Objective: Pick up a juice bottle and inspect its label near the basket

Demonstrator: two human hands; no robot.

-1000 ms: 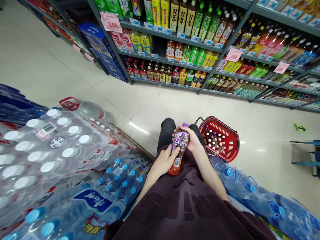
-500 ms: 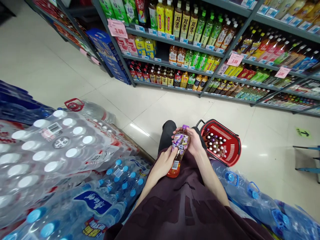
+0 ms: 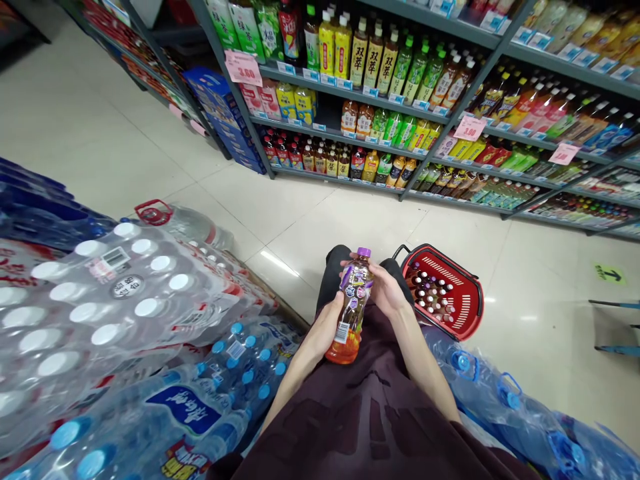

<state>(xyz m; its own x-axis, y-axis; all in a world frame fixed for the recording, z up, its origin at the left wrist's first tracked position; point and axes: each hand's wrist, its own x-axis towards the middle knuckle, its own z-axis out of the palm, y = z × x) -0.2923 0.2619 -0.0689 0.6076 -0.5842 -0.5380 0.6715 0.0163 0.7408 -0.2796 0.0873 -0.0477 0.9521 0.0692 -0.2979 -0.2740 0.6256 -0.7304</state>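
Note:
A drink bottle [image 3: 353,303] with a purple cap, a purple label and amber liquid is held over my lap, its cap pointing away from me. Round its lower left side my left hand [image 3: 327,323] is closed, thumb along the label. My right hand [image 3: 387,291] grips the upper right side near the neck, and some of its fingers are hidden behind the bottle. The barcode on the label faces up toward me. Just right of my knees a red shopping basket [image 3: 467,287] stands on the floor, with many small capped bottles [image 3: 433,297] in it.
Shelves [image 3: 330,179] of bottled drinks run across the far side of the aisle. Shrink-wrapped packs of white-capped bottles [image 3: 100,307] and blue-capped water bottles [image 3: 200,413] are stacked at my left. Large water jugs [image 3: 520,407] lie at my right, and blue metal legs [image 3: 617,349] stand farther right.
The bottle has turned in my hands, so its label shows a different side, and it has shifted slightly left. My left hand has slid outward along its side. The view has moved a little.

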